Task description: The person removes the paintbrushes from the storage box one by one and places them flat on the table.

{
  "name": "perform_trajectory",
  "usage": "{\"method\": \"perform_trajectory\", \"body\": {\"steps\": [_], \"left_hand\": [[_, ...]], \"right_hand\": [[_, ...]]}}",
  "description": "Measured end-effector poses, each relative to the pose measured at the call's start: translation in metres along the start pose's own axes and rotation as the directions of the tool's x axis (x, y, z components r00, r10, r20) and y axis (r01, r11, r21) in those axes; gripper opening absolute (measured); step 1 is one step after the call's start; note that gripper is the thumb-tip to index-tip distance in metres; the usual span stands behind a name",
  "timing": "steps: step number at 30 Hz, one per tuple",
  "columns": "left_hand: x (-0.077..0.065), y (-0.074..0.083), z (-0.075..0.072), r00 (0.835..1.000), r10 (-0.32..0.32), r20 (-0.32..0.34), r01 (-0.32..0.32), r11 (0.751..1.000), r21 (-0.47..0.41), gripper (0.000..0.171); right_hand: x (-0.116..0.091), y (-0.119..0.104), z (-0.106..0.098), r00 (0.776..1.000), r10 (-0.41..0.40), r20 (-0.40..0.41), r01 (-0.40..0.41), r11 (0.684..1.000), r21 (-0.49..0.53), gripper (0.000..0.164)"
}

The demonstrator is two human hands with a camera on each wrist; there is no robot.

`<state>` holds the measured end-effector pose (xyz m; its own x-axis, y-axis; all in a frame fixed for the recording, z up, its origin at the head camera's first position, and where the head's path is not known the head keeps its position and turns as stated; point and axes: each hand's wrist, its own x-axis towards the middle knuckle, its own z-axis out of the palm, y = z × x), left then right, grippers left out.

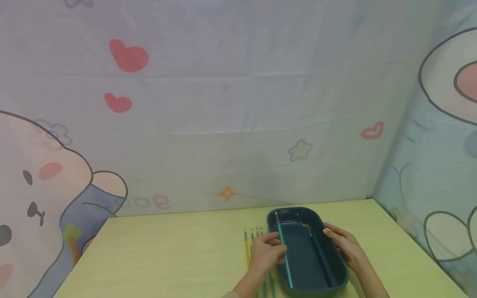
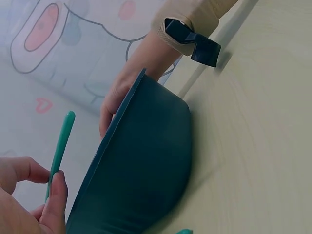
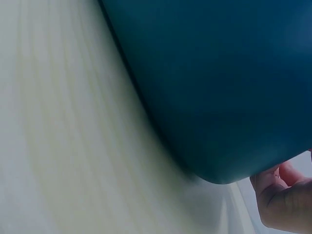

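Observation:
My left hand [image 1: 265, 252] pinches a green paintbrush [image 1: 286, 263] between thumb and fingers, above the left side of a dark blue tray [image 1: 303, 265]. The brush's bristle end points away from me; in the left wrist view its rounded green handle end [image 2: 62, 139] sticks up past the fingers. My right hand [image 1: 344, 244] grips the tray's right rim, also seen beyond the tray wall [image 2: 146, 156] in the left wrist view. Inside the tray lies a dark-handled paintbrush [image 1: 319, 256]. In the right wrist view the tray's outer wall [image 3: 219, 97] hides most of that hand.
Several paintbrushes lie side by side left of the tray, among them a yellow one [image 1: 246, 248]; my left hand partly covers them. The pale wooden table [image 1: 167, 256] ends at a printed cloth [image 1: 208, 103] behind and at the right.

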<state>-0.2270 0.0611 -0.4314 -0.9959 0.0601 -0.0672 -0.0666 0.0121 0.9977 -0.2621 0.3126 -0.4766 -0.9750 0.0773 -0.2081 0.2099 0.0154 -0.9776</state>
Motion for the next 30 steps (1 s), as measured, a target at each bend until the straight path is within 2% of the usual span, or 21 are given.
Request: {"method": "perform_trajectory", "body": {"steps": [8, 18, 30], "left_hand": [[-0.001, -0.007, -0.009, 1.000, 0.012, -0.029, -0.012, 1.000, 0.014, 0.049], [-0.004, -0.015, -0.014, 0.998, -0.014, -0.058, 0.013, 1.000, -0.017, 0.049], [-0.006, -0.025, -0.035, 0.998, -0.019, -0.065, 0.020, 1.000, 0.016, 0.050]], "right_hand": [[0.000, 0.000, -0.003, 1.000, 0.007, 0.004, -0.007, 0.999, 0.033, 0.051], [-0.001, 0.001, -0.003, 1.000, 0.012, 0.003, -0.012, 1.000, 0.021, 0.056], [-0.001, 0.000, -0.001, 1.000, 0.011, 0.010, -0.012, 1.000, 0.027, 0.051]]}}
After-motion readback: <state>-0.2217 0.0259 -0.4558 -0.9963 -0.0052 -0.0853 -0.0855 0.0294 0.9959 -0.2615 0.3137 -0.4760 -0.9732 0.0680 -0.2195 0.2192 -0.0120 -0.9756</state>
